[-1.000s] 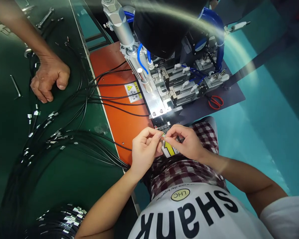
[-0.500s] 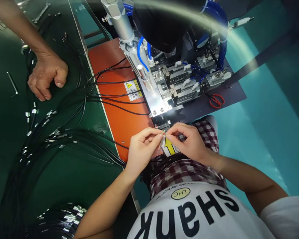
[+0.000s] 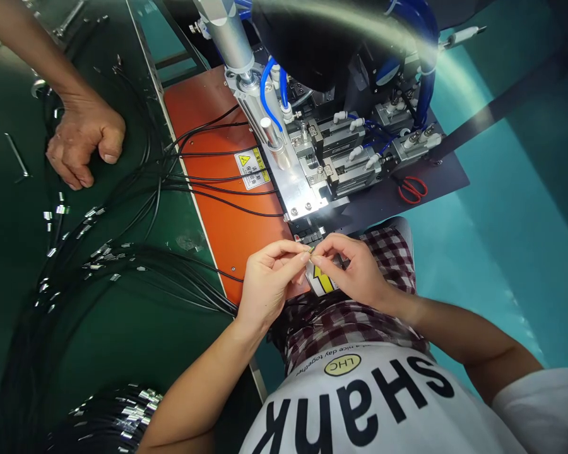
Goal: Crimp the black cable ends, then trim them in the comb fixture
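Note:
My left hand and my right hand meet fingertip to fingertip just below the metal pneumatic machine. Both pinch one tiny part between thumb and forefinger; it is too small to name, possibly a cable end. A white label with a yellow arrow shows under my fingers. Black cables run from the green belt across the orange mat toward the machine.
Another person's closed fist rests on the green belt at upper left. Many black cables with metal ends lie spread there, a bundle at the bottom. Red scissors lie right of the machine.
My two hands stay pinched together in nearly the same spot. The view has shifted slightly, and the other person's fist sits a little further up and left in the picture.

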A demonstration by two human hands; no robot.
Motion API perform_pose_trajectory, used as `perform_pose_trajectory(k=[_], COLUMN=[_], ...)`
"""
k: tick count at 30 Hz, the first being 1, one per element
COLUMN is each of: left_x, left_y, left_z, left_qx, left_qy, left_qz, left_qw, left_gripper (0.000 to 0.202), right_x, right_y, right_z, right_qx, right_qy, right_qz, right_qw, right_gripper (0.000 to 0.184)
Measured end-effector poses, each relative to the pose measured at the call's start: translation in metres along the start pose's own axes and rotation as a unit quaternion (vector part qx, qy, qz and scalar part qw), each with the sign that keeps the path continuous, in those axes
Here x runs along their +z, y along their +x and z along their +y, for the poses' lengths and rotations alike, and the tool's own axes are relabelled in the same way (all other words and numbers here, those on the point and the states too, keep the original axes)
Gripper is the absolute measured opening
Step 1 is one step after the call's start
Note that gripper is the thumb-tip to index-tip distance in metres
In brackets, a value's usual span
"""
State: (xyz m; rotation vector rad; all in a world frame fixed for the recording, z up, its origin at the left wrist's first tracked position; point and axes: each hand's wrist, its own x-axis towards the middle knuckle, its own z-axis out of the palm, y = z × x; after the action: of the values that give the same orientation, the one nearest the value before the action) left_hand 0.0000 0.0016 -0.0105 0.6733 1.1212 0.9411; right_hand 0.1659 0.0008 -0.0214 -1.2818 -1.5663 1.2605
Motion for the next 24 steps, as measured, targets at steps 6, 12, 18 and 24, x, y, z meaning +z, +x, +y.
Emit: perform_pose_trajectory(k=[6, 12, 18, 24], left_x=[0.0033, 0.0066, 0.0075, 0.0061], left_y=[0.0002, -0.0008, 0.0001, -0.0009], left_z=[-0.0005, -0.0015, 0.0002, -0.0007], left_qx=[-0.020, -0.011, -0.006, -0.016], left_qy=[-0.022, -0.006, -0.042, -0.068], left_qz=[0.008, 0.021, 0.015, 0.029], left_qw=[1.000, 1.000, 0.999, 0.997], left_gripper=[0.014, 0.013, 0.008, 0.015], right_x=[-0.0007, -0.0009, -0.0003, 0.0007], right_y=[0.0001, -0.0011, 0.0001, 0.0004], right_z=[0.0006, 0.0002, -0.0009, -0.0007], right_qx=[-0.004, -0.013, -0.027, -0.027], right_qy=[-0.019, -0.027, -0.028, -0.024], right_qz=[0.002, 0.003, 0.002, -0.002], right_qw=[1.000, 1.000, 0.999, 0.999], right_gripper=[0.007, 0.008, 0.008, 0.008])
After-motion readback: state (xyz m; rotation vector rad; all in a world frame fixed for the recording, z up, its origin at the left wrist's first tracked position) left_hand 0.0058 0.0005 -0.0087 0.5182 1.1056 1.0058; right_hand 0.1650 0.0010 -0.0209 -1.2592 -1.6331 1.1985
